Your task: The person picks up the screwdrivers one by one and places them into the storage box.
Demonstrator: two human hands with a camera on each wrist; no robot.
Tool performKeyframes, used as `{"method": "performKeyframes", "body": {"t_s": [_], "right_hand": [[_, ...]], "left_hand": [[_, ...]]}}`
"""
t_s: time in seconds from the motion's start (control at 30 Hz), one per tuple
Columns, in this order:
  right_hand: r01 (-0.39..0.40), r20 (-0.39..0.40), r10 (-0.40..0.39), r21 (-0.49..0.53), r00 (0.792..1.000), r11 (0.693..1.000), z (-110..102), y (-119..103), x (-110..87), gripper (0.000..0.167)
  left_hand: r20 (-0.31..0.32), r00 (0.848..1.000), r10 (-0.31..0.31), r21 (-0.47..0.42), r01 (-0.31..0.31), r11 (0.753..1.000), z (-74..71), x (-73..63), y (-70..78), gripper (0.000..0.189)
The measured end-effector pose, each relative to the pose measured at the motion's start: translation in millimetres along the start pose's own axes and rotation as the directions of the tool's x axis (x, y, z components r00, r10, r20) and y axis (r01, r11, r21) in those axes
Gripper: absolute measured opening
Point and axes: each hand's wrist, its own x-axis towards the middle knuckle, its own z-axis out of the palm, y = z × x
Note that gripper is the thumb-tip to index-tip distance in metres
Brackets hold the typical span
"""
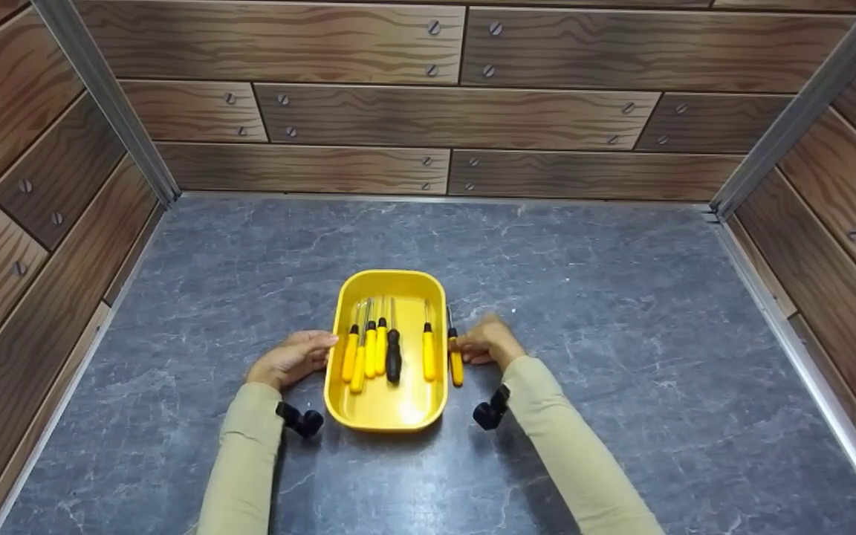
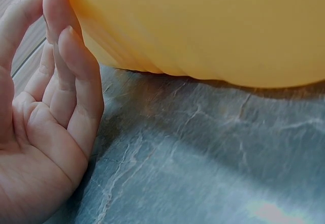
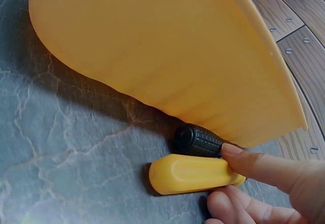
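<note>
A yellow tray (image 1: 385, 422) stands in the middle, with several yellow-handled screwdrivers and one black-handled screwdriver (image 1: 394, 357) lying in it. My left hand (image 1: 296, 358) pinches its left rim between thumb and fingertips; the left wrist view shows them up against the wall (image 2: 193, 31). Just outside the right wall, my right hand (image 1: 489, 340) pinches a yellow-handled screwdriver (image 3: 190, 174) near the front of its handle. Beside that lies a black handle (image 3: 198, 140), close under the tray wall, with my thumb touching it. The head view hides this black handle behind the tray's rim.
The grey marbled tabletop (image 1: 606, 297) surrounds the tray. Wood-patterned panels (image 1: 368, 115) rise at the back and on both sides, joined by metal corner posts. A small black camera (image 1: 310, 423) sits on each wrist, beside the tray's near corners.
</note>
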Motion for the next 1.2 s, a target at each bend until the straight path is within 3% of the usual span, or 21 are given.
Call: {"method": "performKeyframes", "body": {"t_s": [0.27, 0.53, 0.97, 1.2], "right_hand": [[0.007, -0.001, -0.007, 0.03, 1.0, 1.0, -0.8, 1.5, 0.0, 0.024], [0.005, -0.009, -0.004, 0.069, 1.0, 0.998, -0.4, 1.4, 0.4, 0.006], [0.002, 0.027, -0.004, 0.061, 1.0, 0.998, -1.6, 3.0, 1.7, 0.013], [0.011, 0.033, -0.013, 0.066, 0.999, 0.998, -2.4, 4.5, 4.2, 0.007]], "left_hand": [[0.003, 1.0, -0.002, -0.013, 0.002, 1.0, 0.2, -0.7, 0.5, 0.011], [0.011, 1.0, 0.002, -0.005, -0.002, 1.0, -0.1, -0.8, 0.8, 0.012], [-0.022, 1.0, -0.011, 0.012, 0.011, 1.0, 2.0, -1.3, 2.8, 0.011], [-0.017, 1.0, -0.007, 0.01, 0.007, 1.0, 0.9, -1.1, 1.4, 0.011]]}}
